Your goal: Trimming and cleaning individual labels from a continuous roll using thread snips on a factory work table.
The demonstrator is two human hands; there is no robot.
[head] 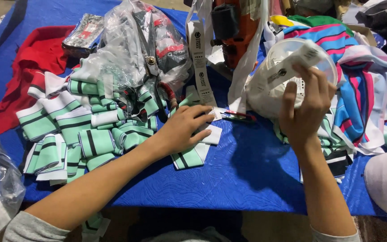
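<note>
Head view: left hand [185, 127] presses flat, fingers together, on white label pieces [212, 133]; right hand [304, 110] fingers clamp label roll [287, 74]. Best keeps the strip taut.

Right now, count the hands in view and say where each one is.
2. The left hand rests on white fabric pieces on the blue cloth. The right hand is raised, holding a white label roll. None seem hidden.

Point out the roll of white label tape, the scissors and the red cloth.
Roll of white label tape [287, 76]: head view, on the roll's white side.
Scissors [150, 59]: head view, on the pivot screw.
Red cloth [34, 56]: head view, on its flat middle.
</note>
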